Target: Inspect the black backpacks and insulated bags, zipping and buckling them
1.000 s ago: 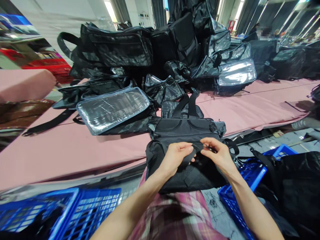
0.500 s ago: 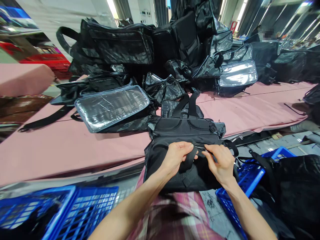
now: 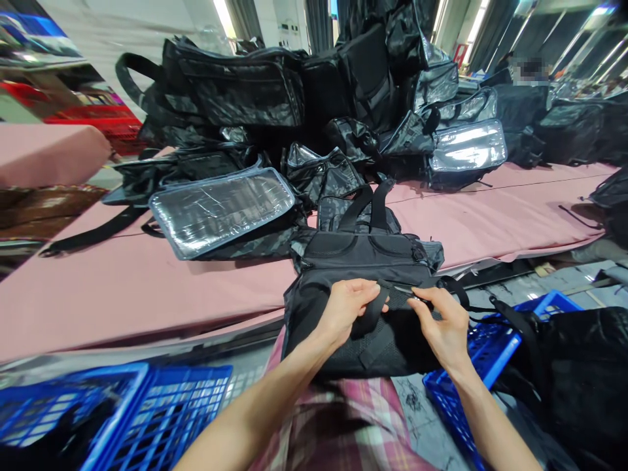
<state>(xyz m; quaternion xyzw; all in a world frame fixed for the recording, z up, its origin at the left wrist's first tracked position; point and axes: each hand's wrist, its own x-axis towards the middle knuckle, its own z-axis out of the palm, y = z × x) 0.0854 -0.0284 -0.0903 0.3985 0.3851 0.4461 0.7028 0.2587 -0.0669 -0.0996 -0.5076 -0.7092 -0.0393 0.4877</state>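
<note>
A black backpack (image 3: 324, 297) lies over the table's front edge and toward my lap, its mesh-covered padded side facing up. My left hand (image 3: 346, 304) is closed in a pinch on a black webbing strap (image 3: 373, 314), lifting a fold of it off the bag. Just to the right, my right hand (image 3: 441, 317) is closed around small thread snips (image 3: 405, 290); their thin shiny tip points left toward the strap. The palm and fingers hide most of the snips. Two crossed straps (image 3: 366, 208) rest on the far end of the bag.
Several black bags (image 3: 240, 88) are piled at the back of the pink-covered table (image 3: 196, 297). A bag with a clear, silvery panel (image 3: 223, 212) lies left of the backpack. Blue crates (image 3: 181, 373) stand below at left and right; a black bag (image 3: 583, 366) leans in the right one.
My right hand has moved slightly right, away from the left, and the tip of the snips now shows more. My left hand still pinches the strap in the same place.
</note>
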